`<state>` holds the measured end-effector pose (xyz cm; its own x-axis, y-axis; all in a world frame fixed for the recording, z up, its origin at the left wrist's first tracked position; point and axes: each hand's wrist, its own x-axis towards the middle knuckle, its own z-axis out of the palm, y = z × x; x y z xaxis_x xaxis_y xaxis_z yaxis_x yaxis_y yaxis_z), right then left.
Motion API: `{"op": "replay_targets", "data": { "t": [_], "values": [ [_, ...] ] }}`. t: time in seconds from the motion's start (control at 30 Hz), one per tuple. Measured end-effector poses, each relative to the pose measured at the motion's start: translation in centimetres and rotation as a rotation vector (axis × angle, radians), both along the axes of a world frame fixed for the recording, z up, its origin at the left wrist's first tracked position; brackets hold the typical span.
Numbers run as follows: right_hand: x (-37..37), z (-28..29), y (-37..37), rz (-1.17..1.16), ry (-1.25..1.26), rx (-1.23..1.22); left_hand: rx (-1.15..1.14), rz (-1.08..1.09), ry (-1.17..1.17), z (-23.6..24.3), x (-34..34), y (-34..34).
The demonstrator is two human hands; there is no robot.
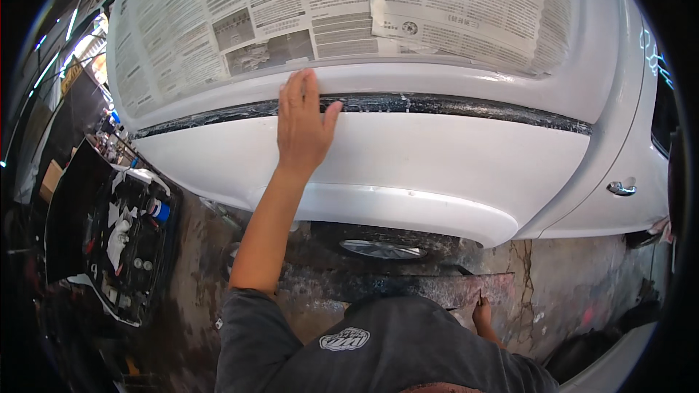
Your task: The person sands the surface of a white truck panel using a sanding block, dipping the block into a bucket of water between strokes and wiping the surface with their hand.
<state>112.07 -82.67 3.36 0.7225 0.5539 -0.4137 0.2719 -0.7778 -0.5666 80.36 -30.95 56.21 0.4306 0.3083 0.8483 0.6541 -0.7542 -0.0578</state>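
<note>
The white car panel [437, 149] lies right in front of you, spreading across the middle of your view, with a scuffed black strip [466, 107] running along its upper edge. Your left hand [301, 127] lies palm down across that strip, fingers straight and close together, thumb spread away to the right, gripping nothing; its fingertips reach the white ledge [451, 80] just below the newspaper sheets [313, 0]. Under the panel, you see a dark wheel [382, 249], and to the right a door handle [622, 189]. Your right hand [482, 314] is low, beside a dark, reddish-stained board [499, 287]; it is small and partly hidden, so you cannot tell how closed it is or whether it holds something. Off to your left, a blue can [158, 209] sits among clutter in a black open compartment [138, 295].
</note>
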Motion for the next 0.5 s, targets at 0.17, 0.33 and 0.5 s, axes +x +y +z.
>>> {"op": "replay_targets", "data": {
  "t": [0.17,0.33,0.5],
  "values": [
    [0.0,1.1,0.3,-0.060,0.055,-0.163,-0.067,0.163,-0.045,-1.0,-3.3,2.0],
    [-0.7,1.4,-0.1,-0.053,0.086,-0.215,-0.167,0.176,-0.177,-2.3,-0.4,0.4],
    [-0.2,-0.7,-1.7,-0.051,0.106,-0.296,-0.174,0.046,-0.094,-2.6,7.3,-3.0]
  ]
}}
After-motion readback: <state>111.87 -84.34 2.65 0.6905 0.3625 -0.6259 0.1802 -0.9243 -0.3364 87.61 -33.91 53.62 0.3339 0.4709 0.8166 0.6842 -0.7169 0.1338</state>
